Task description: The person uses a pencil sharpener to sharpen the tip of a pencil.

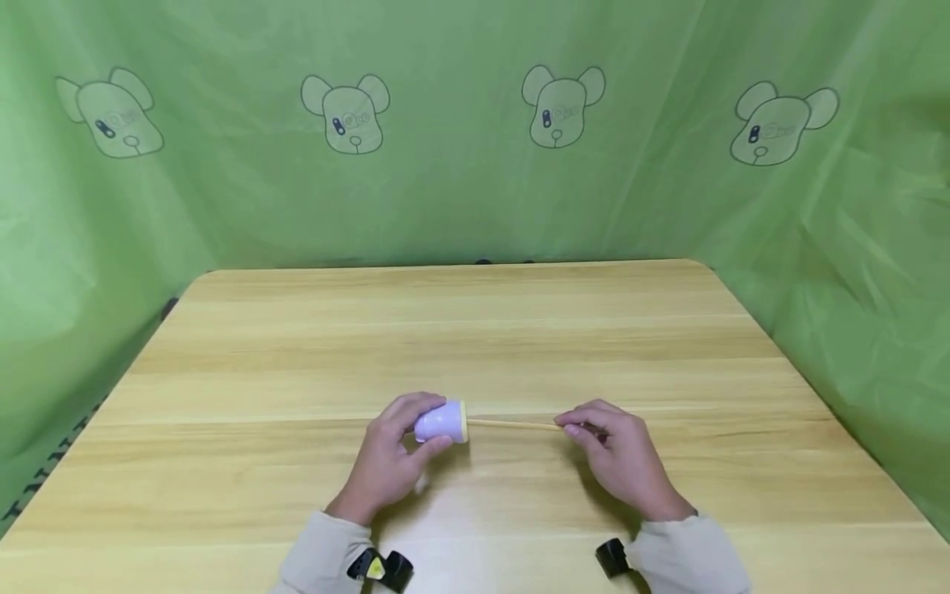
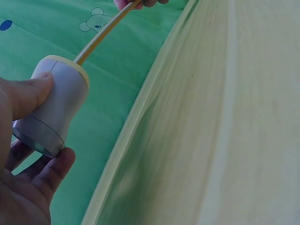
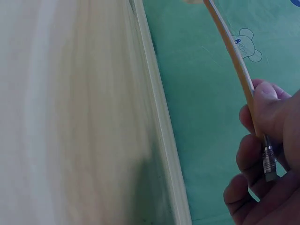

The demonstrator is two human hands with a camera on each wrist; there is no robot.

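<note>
My left hand grips a lavender pencil sharpener with a cream rim, lying sideways just above the wooden table. In the left wrist view the thumb presses one side of the sharpener, and other fingers support its base. From its rimmed end a yellow pencil runs across to my right hand. That hand pinches the pencil near its back end between thumb and fingers. The metal band and eraser show beside the palm in the right wrist view. The pencil's tip is hidden inside the sharpener.
The wooden table stretches out beyond both hands to its rounded far corners. Green cloth printed with bear heads hangs behind it and along both sides. Each sleeve cuff carries a small black device.
</note>
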